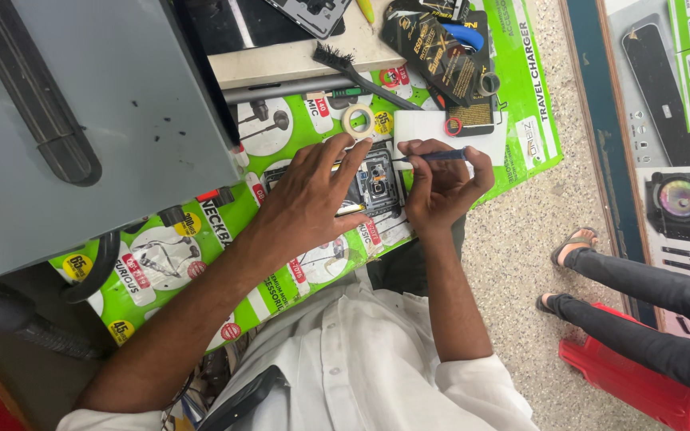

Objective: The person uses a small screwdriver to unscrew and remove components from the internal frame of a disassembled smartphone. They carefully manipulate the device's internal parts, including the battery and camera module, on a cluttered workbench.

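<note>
Left hand point(309, 195) lies palm down, fingers spread flat across the left part of an opened phone point(374, 183), pressing it onto the green printed mat point(281, 291) rather than gripping it. That hand covers the phone's left half, so its full outline cannot be made out; the exposed part, with a small square camera module, shows between the two hands. From what shows, the phone's long axis seems to run roughly left to right across the bench, tilted slightly.

Just right of the phone, the right hand point(439, 185) is closed around a thin dark-handled tool point(433, 156), pinched between thumb and fingers. The tool lies nearly level, handle out to the right and tip pointing left toward the phone's upper right corner; the tip itself is too small to tell apart from the phone's parts.

Above the hands sit a roll of tape point(358, 121), a white card point(449, 128) and a black brush point(361, 73). A grey box point(81, 120) fills the upper left. At the far right, another person's legs point(648, 311) in sandals stand on the speckled floor point(521, 263), cut off by the edge.
</note>
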